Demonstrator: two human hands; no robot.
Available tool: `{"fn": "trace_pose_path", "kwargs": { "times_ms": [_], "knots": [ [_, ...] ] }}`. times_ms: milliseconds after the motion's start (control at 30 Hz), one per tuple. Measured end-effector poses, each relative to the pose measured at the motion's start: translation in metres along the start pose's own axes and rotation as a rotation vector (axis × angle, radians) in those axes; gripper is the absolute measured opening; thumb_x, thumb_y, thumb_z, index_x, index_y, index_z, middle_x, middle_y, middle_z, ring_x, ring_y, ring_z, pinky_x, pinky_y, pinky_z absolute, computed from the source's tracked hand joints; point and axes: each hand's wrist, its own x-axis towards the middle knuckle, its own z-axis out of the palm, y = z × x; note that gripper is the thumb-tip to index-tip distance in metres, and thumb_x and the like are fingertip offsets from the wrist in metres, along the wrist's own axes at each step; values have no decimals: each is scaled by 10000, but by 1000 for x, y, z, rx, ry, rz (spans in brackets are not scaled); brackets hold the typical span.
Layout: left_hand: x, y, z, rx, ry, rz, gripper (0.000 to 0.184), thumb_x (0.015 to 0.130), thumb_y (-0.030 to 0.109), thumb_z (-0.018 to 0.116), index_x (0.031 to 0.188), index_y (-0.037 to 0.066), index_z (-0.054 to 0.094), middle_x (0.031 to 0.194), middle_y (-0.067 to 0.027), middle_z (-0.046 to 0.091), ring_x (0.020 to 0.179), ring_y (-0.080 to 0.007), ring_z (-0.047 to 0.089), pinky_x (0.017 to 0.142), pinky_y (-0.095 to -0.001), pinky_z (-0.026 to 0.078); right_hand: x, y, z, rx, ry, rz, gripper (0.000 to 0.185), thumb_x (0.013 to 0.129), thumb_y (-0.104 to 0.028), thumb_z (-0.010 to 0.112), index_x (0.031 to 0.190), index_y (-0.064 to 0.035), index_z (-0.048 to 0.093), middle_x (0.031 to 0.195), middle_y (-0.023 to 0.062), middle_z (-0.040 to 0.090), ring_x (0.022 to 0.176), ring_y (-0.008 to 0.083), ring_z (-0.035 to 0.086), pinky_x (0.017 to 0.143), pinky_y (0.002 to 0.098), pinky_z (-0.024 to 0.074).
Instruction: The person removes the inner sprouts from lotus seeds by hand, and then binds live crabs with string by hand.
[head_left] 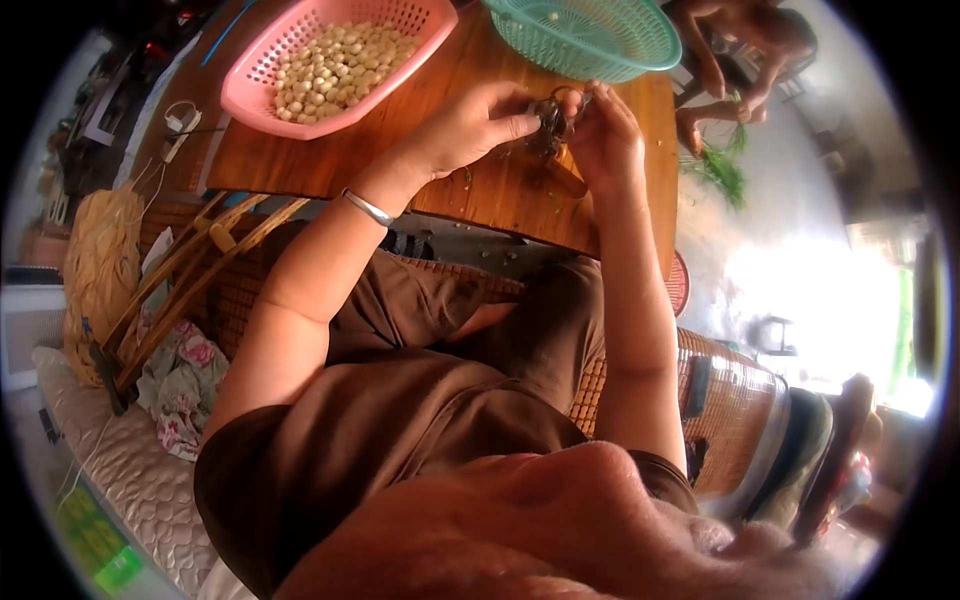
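Note:
Over the wooden table, my left hand (478,122) has its thumb and fingers closed on a small dark clump (549,118). The clump has a thin loop at its top, and its kind is not clear. My right hand (612,135) is closed at the clump's other side, with its fingertips by the loop. To the left of my hands stands a pink basket (330,127) holding many pale round seeds or nuts (335,72). Just beyond my hands is a green basket (590,50). A brown wooden piece (566,178) lies below my right hand.
Small scraps lie on the wooden table (300,170). At the upper right another person (755,40) sits bent over green stalks (722,172) on the floor. Wooden poles (190,275) and a floral cloth (185,385) are at my left. A white cable adapter (180,125) lies at the table's left.

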Motion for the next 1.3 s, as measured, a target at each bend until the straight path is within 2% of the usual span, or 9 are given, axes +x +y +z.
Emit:
{"fn": "trace_pose_path", "kwargs": {
  "times_ms": [67, 300, 367, 567, 700, 800, 933, 1167, 1300],
  "knots": [
    [4, 0, 1, -159, -29, -146, 296, 965, 183, 604, 1208, 16, 581, 1125, -13, 632, 1015, -79, 573, 878, -255, 477, 1, 0, -1, 7, 17, -29, 106, 983, -117, 492, 1002, -29, 548, 910, 120, 627, 870, 213, 602, 806, 350, 498],
    [19, -2, 3, -544, -81, -201, 256, 993, 197, 544, 1198, 52, 594, 1092, -20, 648, 964, -117, 618, 849, -294, 500, 4, 3, -8, -32, 227, 21, 129, 976, -153, 506, 1004, -33, 544, 983, 130, 633, 957, 235, 599, 862, 382, 496],
    [22, 2, 5, -658, -46, -214, 255, 1005, 196, 517, 1192, 44, 600, 1109, -37, 655, 958, -127, 629, 849, -300, 507, 5, 2, -10, 33, 166, 61, 175, 982, -173, 491, 1031, -20, 560, 1032, 125, 633, 992, 238, 599, 883, 373, 481],
    [30, -2, -5, -679, -75, -157, 260, 1015, 209, 491, 1161, 37, 621, 1093, -62, 672, 971, -160, 646, 858, -321, 519, 4, 2, -10, -66, 152, 75, 280, 1004, -212, 452, 1095, 15, 588, 1052, 111, 632, 953, 207, 588, 887, 334, 461],
    [30, -3, -8, -705, 6, -137, 272, 1019, 214, 476, 1160, 32, 621, 1090, -74, 673, 985, -179, 650, 872, -326, 525, 0, 1, 1, -110, 107, 68, 221, 987, -150, 499, 1103, 17, 586, 1035, 107, 633, 886, 180, 580, 798, 320, 482],
    [28, 1, -9, -746, -82, -57, 283, 1025, 213, 456, 1154, 21, 621, 1082, -78, 672, 987, -181, 650, 846, -312, 530, -4, 0, 10, -207, 102, 85, 197, 971, -102, 524, 1118, 18, 578, 1004, 106, 632, 820, 172, 582, 724, 312, 499],
    [26, -1, -9, -649, 39, -127, 300, 1029, 231, 454, 1146, 7, 617, 1057, -75, 674, 918, -171, 656, 744, -279, 523, -4, 0, 7, -245, 96, 95, 202, 976, -98, 519, 1133, 19, 567, 938, 108, 638, 776, 172, 597, 651, 307, 510],
    [26, -12, -12, -611, 113, -82, 258, 1020, 219, 481, 1121, 23, 616, 997, -79, 687, 825, -180, 665, 660, -286, 524, -2, -3, 4, -283, 118, 80, 193, 985, -106, 499, 1112, 21, 569, 854, 103, 657, 732, 181, 656, 624, 285, 547],
    [25, -11, -12, -591, 135, -95, 247, 1015, 228, 495, 1116, 42, 621, 985, -70, 690, 813, -170, 665, 642, -273, 514, -3, -6, 5, -258, 95, 102, 210, 994, -96, 443, 1109, 36, 560, 856, 127, 664, 745, 204, 685, 668, 303, 579]
  ]
}}
